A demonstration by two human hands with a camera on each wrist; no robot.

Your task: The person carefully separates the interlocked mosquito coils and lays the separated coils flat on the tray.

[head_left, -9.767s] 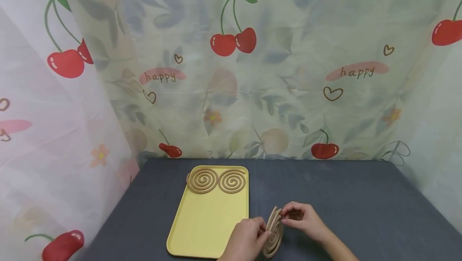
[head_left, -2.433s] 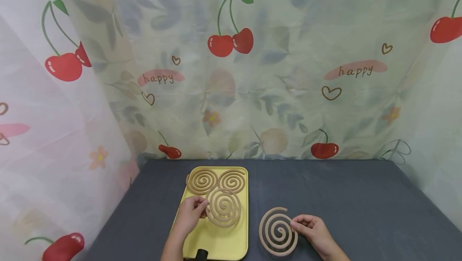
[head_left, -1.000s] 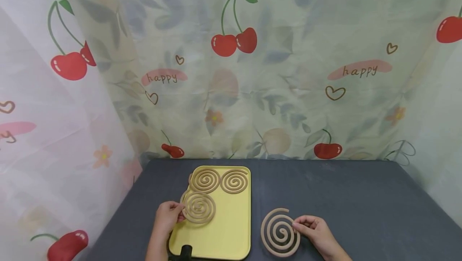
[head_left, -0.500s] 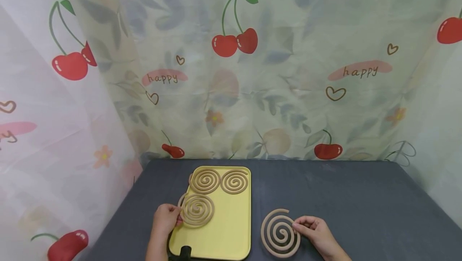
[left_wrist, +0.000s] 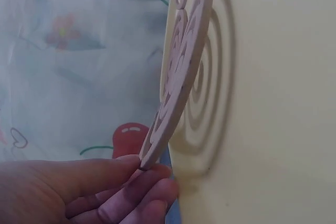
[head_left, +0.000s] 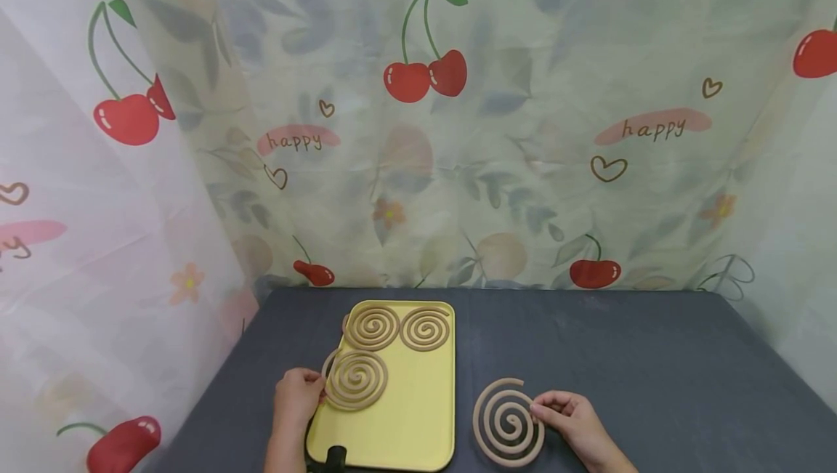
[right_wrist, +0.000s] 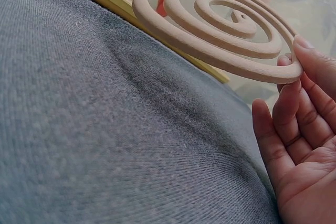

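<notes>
My left hand (head_left: 296, 397) pinches the outer edge of a brown mosquito coil (head_left: 356, 377) over the left side of a yellow tray (head_left: 418, 422). In the left wrist view this coil (left_wrist: 186, 77) tilts above the tray, its spiral shadow falling on the yellow surface. Off the tray's right side, my right hand (head_left: 569, 418) holds a second coil (head_left: 513, 423) between thumb and fingers. The right wrist view shows that coil (right_wrist: 210, 59) raised above the dark cloth. Two more coils, a left one (head_left: 370, 326) and a right one (head_left: 424, 328), lie side by side at the tray's far end.
A dark cloth (head_left: 608, 357) covers the table. Behind it hangs a curtain (head_left: 523, 168) printed with cherries, and another panel stands on the left. The far-left coil pokes slightly past the tray's rim. A black strap piece (head_left: 336, 457) shows by my left wrist.
Both hands were together right of the tray, parting stacked coils. The left hand then carried one coil over the tray and leftward; the right kept the other. Over the last half second little moves.
</notes>
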